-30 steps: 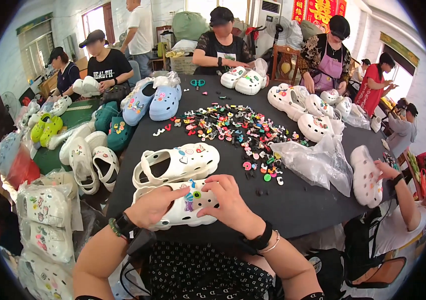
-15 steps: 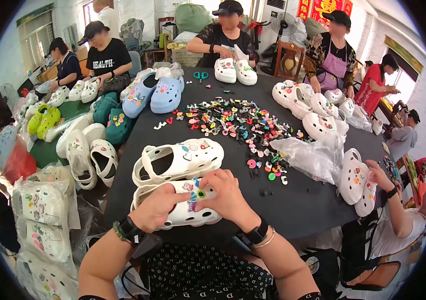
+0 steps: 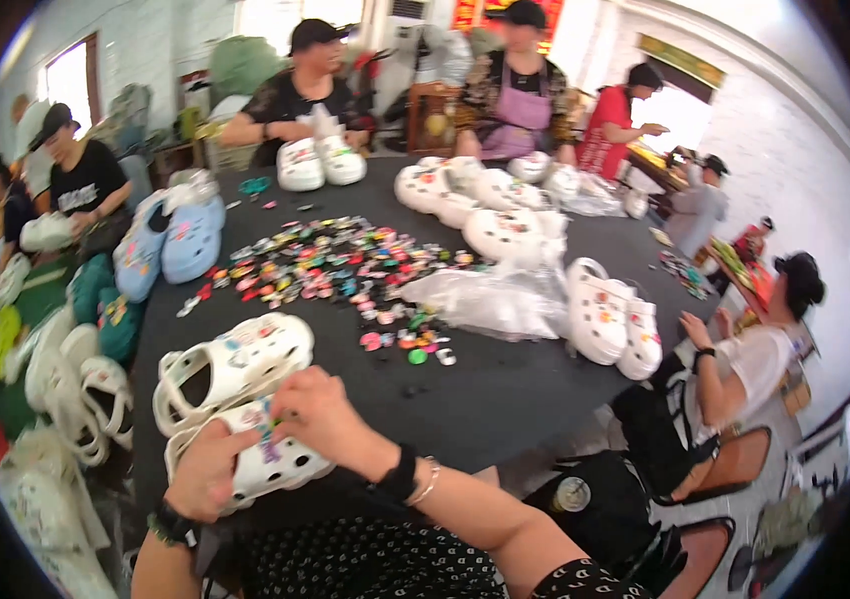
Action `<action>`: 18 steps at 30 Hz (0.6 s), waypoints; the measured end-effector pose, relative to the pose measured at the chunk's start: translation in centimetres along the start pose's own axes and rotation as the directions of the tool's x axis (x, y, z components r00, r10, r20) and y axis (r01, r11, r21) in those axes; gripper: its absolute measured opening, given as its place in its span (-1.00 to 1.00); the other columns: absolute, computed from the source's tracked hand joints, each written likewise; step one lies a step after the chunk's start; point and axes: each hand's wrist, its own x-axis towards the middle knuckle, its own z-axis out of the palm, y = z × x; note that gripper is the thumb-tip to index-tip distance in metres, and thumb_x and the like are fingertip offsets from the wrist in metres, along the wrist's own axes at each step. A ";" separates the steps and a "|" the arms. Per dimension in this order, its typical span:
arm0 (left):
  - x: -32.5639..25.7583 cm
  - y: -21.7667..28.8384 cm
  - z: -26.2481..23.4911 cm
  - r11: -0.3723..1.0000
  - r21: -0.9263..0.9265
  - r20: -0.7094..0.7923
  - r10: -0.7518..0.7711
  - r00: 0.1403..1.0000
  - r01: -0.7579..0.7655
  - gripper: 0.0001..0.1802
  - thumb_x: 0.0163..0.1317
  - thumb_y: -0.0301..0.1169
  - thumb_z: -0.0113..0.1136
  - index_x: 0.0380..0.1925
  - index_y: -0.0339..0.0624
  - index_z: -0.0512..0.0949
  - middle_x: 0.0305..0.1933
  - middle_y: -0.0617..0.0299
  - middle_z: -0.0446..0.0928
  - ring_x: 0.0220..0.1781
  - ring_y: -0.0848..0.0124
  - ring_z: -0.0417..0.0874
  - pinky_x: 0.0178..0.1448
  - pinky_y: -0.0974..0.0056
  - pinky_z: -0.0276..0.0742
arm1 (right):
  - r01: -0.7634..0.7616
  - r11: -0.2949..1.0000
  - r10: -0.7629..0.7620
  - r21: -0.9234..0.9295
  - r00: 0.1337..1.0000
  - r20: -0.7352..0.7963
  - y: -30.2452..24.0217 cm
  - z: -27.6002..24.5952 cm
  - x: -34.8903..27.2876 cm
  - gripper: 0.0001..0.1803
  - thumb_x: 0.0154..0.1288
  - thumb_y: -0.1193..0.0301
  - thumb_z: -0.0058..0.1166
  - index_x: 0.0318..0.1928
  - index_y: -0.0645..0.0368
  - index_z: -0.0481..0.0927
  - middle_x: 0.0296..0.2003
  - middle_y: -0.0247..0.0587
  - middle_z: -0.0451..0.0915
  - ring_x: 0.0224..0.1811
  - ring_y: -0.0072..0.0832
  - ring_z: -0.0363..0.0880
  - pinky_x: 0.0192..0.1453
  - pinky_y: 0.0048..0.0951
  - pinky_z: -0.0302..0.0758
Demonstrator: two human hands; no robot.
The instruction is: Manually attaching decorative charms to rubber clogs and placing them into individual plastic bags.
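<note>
Two white clogs lie side by side at the near left of the black table. My left hand (image 3: 210, 469) grips the nearer clog (image 3: 297, 467) by its side, its thumb on top. Beside that thumb, a blue and purple shoe charm (image 3: 268, 439) sits on the clog's upper. My right hand (image 3: 320, 414) is over the same clog, fingertips pinched together; whatever they hold is hidden. The farther clog (image 3: 263, 351) carries several small charms and is touched by neither hand.
A spread pile of colourful charms (image 3: 345, 262) covers the table's middle. Crumpled clear plastic (image 3: 490, 304) lies right of it, before a pair of white clogs (image 3: 599, 314). Blue clogs (image 3: 190, 240) stand at the left edge. Co-workers sit and stand around the table.
The whole view has swung to the right, so the table and clogs appear farther left. My right fingers have drawn together at the nearer clog; the round green charm seen there is now hidden.
</note>
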 end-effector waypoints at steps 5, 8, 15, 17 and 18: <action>0.3 0.0 0.4 0.997 -0.072 0.096 -0.003 0.995 0.010 -0.54 0.27 -0.63 -0.01 0.20 -0.39 0.33 0.14 0.03 0.50 0.07 0.25 0.64 0.13 0.13 0.62 | -0.026 0.997 0.027 0.076 1.000 -0.007 0.2 -0.8 -0.2 -0.74 -0.18 0.39 0.45 -0.42 -0.04 0.62 -0.30 -0.46 0.54 -0.06 -0.32 0.47 -0.01 -0.25 0.33; 0.5 -0.1 0.8 0.999 -0.038 0.124 0.038 0.992 -0.034 -0.51 0.25 -0.64 -0.03 0.22 -0.38 0.32 0.15 0.05 0.50 0.09 0.24 0.62 0.18 0.12 0.57 | -0.011 0.987 0.007 0.158 1.000 0.024 1.2 -0.8 -0.1 -0.78 -0.10 0.40 0.41 -0.40 -0.02 0.62 -0.30 -0.46 0.53 -0.06 -0.35 0.45 0.01 -0.25 0.28; 0.3 -0.8 0.3 0.995 -0.046 0.089 0.087 0.992 -0.083 -0.49 0.22 -0.64 0.01 0.22 -0.38 0.33 0.12 0.06 0.53 0.09 0.23 0.62 0.19 0.09 0.54 | -0.014 0.996 0.018 0.085 0.999 -0.040 -0.4 0.0 -0.4 -0.89 0.07 0.42 0.28 -0.40 0.02 0.58 -0.33 -0.41 0.51 -0.08 -0.39 0.46 -0.05 -0.28 0.20; -0.1 -0.6 -0.1 0.994 -0.032 0.099 0.106 0.989 -0.104 -0.50 0.22 -0.64 0.02 0.21 -0.36 0.35 0.10 0.07 0.54 0.07 0.24 0.62 0.20 0.10 0.54 | -0.082 0.993 0.089 0.089 0.993 -0.077 -0.8 0.9 0.0 -0.86 0.04 0.36 0.30 -0.47 0.02 0.57 -0.34 -0.35 0.54 -0.11 -0.30 0.49 -0.08 -0.21 0.25; -0.2 -0.7 -0.3 0.994 -0.030 0.076 0.109 0.991 -0.107 -0.50 0.22 -0.64 0.02 0.21 -0.36 0.35 0.10 0.07 0.54 0.07 0.24 0.62 0.20 0.10 0.54 | -0.075 0.991 0.083 0.108 0.994 -0.067 -0.9 1.1 0.1 -0.86 0.04 0.36 0.30 -0.47 0.02 0.57 -0.34 -0.35 0.54 -0.11 -0.30 0.49 -0.08 -0.21 0.25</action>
